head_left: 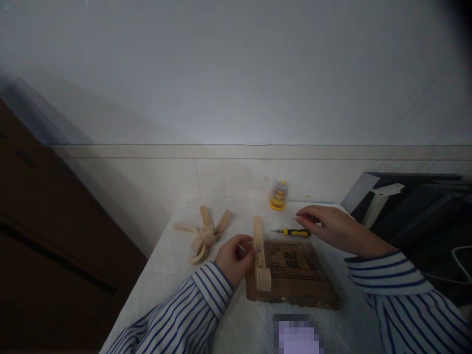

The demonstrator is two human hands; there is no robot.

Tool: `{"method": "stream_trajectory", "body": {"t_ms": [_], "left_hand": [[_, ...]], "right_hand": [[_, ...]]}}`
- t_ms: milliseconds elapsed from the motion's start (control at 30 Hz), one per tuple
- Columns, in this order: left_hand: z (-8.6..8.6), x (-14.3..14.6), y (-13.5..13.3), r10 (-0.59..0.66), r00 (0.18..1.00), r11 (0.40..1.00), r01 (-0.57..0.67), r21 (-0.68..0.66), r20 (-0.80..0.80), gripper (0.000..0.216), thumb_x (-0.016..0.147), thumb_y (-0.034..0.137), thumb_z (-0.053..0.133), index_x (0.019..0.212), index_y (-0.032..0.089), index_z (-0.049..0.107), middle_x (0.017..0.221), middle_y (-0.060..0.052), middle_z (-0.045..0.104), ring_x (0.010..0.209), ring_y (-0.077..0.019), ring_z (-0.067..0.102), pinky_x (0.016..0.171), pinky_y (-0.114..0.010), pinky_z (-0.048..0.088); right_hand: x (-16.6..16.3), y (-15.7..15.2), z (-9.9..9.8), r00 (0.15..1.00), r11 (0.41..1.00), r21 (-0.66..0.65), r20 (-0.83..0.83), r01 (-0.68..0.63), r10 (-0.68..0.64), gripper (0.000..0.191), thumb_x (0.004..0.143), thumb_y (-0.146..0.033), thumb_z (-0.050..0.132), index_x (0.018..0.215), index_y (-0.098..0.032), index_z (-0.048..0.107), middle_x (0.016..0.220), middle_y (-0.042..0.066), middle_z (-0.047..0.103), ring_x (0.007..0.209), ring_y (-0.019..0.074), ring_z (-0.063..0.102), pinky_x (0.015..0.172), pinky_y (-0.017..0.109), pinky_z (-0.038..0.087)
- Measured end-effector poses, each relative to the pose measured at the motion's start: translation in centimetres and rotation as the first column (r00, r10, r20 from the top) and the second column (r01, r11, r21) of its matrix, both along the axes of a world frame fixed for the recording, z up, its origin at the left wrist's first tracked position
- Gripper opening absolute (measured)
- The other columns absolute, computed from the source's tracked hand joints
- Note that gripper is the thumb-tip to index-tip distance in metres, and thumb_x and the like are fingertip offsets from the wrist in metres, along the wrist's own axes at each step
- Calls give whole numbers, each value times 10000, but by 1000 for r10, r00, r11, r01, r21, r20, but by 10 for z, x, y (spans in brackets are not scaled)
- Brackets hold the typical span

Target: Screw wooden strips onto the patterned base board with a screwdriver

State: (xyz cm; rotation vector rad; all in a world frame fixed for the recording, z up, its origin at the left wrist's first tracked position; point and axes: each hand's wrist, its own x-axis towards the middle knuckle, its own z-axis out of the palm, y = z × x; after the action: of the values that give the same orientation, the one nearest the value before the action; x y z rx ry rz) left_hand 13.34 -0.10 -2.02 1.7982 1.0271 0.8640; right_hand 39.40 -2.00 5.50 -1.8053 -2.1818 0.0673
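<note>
My left hand [235, 259] is curled at the left edge of a pale wooden strip [259, 236], thumb and fingertips against it. The strip has a curled lower end and a small metal fitting or screw on its face. It lies over the left part of a brown board [295, 285] with dark printed line patterns. My right hand [328, 226] hovers behind the board's right side, thumb and fingers drawn together; anything tiny between the tips cannot be made out. Just below those fingertips lies a yellow and black screwdriver [297, 232], its tip pointing left.
More pale wooden pieces, joined with curved ends [207, 236], lie to the left. A yellow-based clear bit holder [279, 196] stands at the back by the white wall [228, 182]. Dark flat equipment [416, 211] leans at the right. White cloth [165, 290] covers the table.
</note>
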Motion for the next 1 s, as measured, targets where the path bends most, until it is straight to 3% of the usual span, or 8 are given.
{"method": "stream_trajectory", "body": {"t_ms": [167, 367, 600, 1000], "left_hand": [[-2, 0, 0, 8, 1000, 1000, -8, 12, 10, 292, 712, 276, 583, 963, 127, 568, 725, 5, 540, 477, -55, 383, 440, -180, 316], [-5, 1, 2, 25, 1000, 1000, -25, 15, -2, 276, 720, 301, 584, 938, 132, 578, 698, 6, 550, 475, -59, 377, 427, -175, 301], [-6, 0, 2, 1, 1000, 1000, -1, -14, 25, 313, 686, 296, 613, 951, 132, 582, 684, 16, 540, 465, -58, 371, 433, -181, 306], [-14, -1, 8, -66, 997, 997, 67, 45, -28, 386, 666, 301, 674, 1024, 159, 640, 677, 14, 482, 590, -99, 431, 546, -216, 380]], "right_hand": [[39, 3, -13, 996, 985, -152, 43, 83, -77, 383, 823, -418, 417, 1005, -156, 629, 901, 95, 682, 779, 224, 619, 687, 317, 458], [65, 8, -35, 993, 964, -238, 48, 117, -108, 425, 782, -383, 471, 1084, -115, 602, 960, 126, 675, 833, 235, 628, 742, 329, 474], [67, 12, -53, 991, 945, -299, 37, 132, -127, 480, 751, -386, 509, 1151, -127, 569, 1079, 138, 641, 888, 246, 630, 780, 341, 477], [63, 15, -57, 994, 942, -318, 50, 105, -94, 489, 763, -390, 495, 1154, -106, 568, 1081, 154, 638, 937, 260, 614, 807, 343, 467]]}}
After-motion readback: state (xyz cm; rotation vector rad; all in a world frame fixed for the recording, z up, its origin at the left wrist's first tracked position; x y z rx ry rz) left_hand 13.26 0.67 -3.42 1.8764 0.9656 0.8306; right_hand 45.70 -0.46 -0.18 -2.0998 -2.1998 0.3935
